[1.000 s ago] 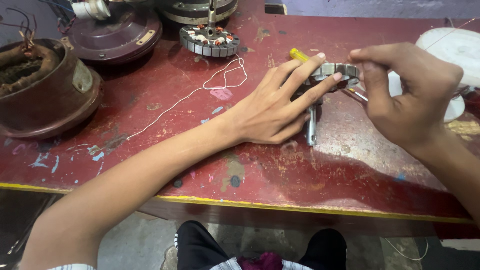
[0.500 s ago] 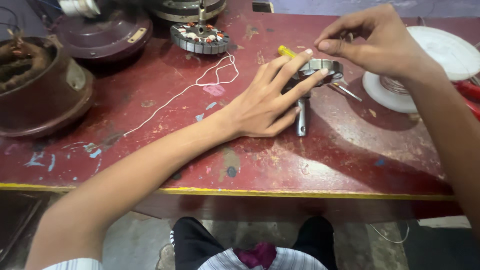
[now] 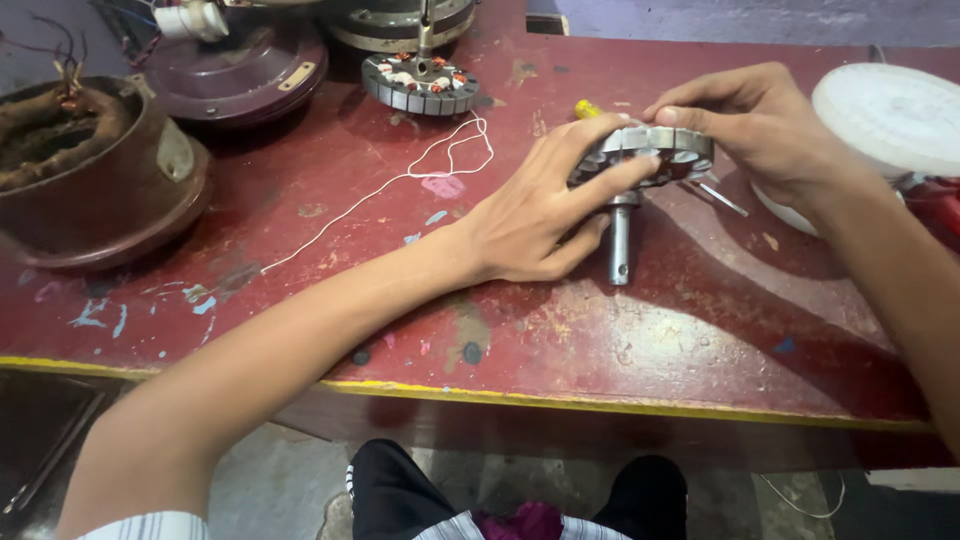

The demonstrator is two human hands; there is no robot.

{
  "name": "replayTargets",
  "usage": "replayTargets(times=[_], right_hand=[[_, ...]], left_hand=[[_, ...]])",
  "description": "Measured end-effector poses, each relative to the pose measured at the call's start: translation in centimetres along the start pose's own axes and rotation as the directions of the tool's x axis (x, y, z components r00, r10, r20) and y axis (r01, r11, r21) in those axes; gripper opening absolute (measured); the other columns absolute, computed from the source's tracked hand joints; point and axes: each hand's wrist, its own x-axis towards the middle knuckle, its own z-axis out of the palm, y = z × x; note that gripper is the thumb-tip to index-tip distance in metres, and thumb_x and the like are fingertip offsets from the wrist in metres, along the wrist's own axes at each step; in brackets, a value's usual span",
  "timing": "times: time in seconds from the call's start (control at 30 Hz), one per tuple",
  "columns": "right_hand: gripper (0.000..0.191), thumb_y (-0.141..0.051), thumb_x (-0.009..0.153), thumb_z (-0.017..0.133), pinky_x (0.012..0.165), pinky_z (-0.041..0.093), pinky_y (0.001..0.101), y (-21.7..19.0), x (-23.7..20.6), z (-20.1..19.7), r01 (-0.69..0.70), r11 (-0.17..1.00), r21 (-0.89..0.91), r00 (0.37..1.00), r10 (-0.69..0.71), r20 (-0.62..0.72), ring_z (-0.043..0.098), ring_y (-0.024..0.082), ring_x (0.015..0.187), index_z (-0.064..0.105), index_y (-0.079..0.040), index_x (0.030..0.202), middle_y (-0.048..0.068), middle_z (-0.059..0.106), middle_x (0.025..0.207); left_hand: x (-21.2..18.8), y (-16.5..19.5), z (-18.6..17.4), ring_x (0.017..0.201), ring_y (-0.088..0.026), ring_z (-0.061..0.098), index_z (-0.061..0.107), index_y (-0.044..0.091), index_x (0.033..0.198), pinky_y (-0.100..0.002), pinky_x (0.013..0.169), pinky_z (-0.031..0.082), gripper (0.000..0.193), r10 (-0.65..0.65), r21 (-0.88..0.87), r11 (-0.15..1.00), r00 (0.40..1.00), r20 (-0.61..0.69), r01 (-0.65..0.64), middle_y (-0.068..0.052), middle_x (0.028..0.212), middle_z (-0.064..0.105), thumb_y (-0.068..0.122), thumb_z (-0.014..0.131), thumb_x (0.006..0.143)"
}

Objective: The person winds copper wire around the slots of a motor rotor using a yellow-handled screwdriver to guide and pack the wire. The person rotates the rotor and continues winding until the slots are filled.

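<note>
The fan stator (image 3: 650, 150), a grey ring of metal slots on a steel shaft (image 3: 620, 240), sits tilted on the red table (image 3: 700, 330), its flat face turned up and slightly toward the person. The shaft gives the long axis: it runs from the ring straight down toward the near table edge, with its free end resting on the tabletop. The left hand (image 3: 535, 215) lies against the stator's left side, fingers spread over the rim and thumb under it by the shaft, steadying it. The right hand (image 3: 755, 125) comes in from the stator's right and pinches its far rim with fingertips drawn together. A yellow screwdriver handle (image 3: 587, 108) peeks out just behind the stator. Left of the stator a white string (image 3: 440, 165) loops across the table. Farther behind it stands a second wound stator (image 3: 420, 82), and to its right a white round cover (image 3: 890, 115). Well to the stator's left rests a brown motor housing (image 3: 90, 180).
</note>
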Motion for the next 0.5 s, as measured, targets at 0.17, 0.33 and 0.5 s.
replayTargets(times=[0.17, 0.33, 0.5], right_hand=[[0.015, -0.008, 0.096, 0.071, 0.076, 0.056, 0.0253, -0.4, 0.5, 0.1, -0.072, 0.997, -0.002, 0.997, 0.072, 0.033, 0.07, 0.011, 0.083, 0.078, -0.003, 0.109, 0.01, 0.077, 0.096], [0.021, -0.018, 0.092, 0.08, 0.066, 0.05, 0.0233, -2.0, 0.4, 0.6, 0.051, 0.961, -0.272, 0.998, -0.059, -0.021, 0.065, 0.01, 0.076, 0.079, -0.006, 0.109, 0.007, 0.076, 0.092], [0.033, -0.035, 0.09, 0.087, 0.065, 0.051, 0.0295, -2.8, 0.0, -0.4, 0.037, 0.729, -0.684, 0.987, -0.134, -0.089, 0.067, 0.017, 0.074, 0.08, -0.007, 0.107, 0.01, 0.076, 0.088]], left_hand=[[-0.1, -0.2, -0.3, 0.13, -0.042, 0.047, 0.049, 0.012, 0.149, -0.052, 0.111, 0.042, 0.06, 0.038, 0.028, 0.999, 0.999, 0.003, -0.038, -0.025, 0.151, 0.035, 0.013, 0.071, 0.093], [-0.2, -0.3, -0.1, 0.131, -0.045, 0.046, 0.05, 0.01, 0.148, -0.053, 0.108, 0.041, 0.061, 0.049, 0.064, 0.997, 0.999, 0.0, -0.049, -0.027, 0.15, 0.035, 0.016, 0.073, 0.092], [-0.1, -0.2, -0.1, 0.131, -0.046, 0.046, 0.051, 0.009, 0.146, -0.056, 0.112, 0.042, 0.06, 0.039, 0.097, 0.995, 0.999, 0.0, -0.039, -0.028, 0.149, 0.035, 0.015, 0.072, 0.09]])
